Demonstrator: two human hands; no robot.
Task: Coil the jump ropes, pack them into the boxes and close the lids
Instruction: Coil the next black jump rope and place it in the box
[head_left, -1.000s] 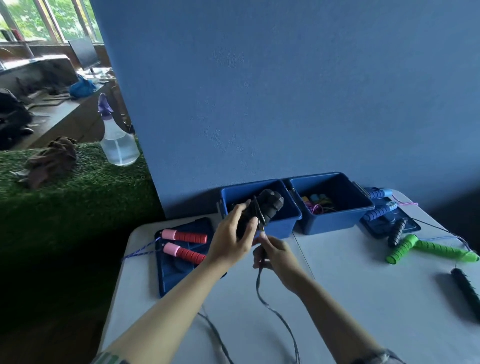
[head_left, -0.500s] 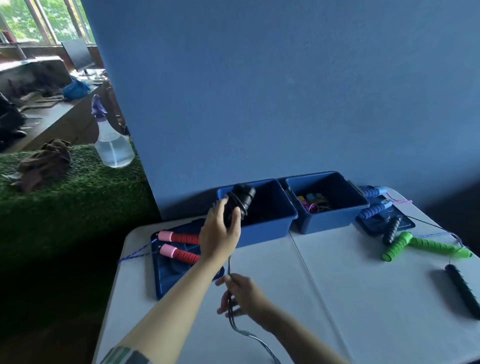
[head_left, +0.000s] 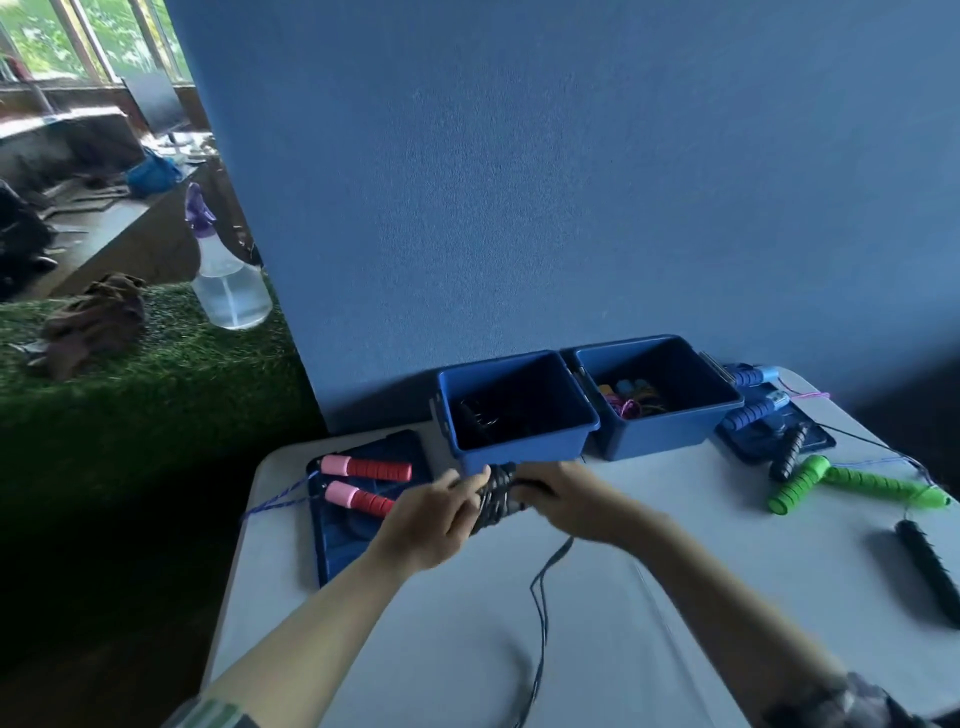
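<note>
My left hand (head_left: 431, 512) grips a pair of black jump rope handles (head_left: 496, 496) with dark cord wound around them, just in front of the left blue box (head_left: 519, 410). My right hand (head_left: 571, 496) closes on the same bundle from the right, and the loose cord (head_left: 540, 597) trails down across the white table (head_left: 701, 571) toward me. The left box holds something dark. The right blue box (head_left: 660, 395) contains coloured rope. Both boxes stand open.
Red-and-pink handles (head_left: 363, 480) lie on a blue lid (head_left: 358, 504) at the left. At the right are blue handles (head_left: 753, 395) on another lid, green handles (head_left: 852, 483) and a black handle (head_left: 930, 566). A spray bottle (head_left: 223, 275) stands on green turf beyond.
My left hand brought the black handles down from above the left box to the table in front of it. My right hand rose from the trailing cord to the bundle.
</note>
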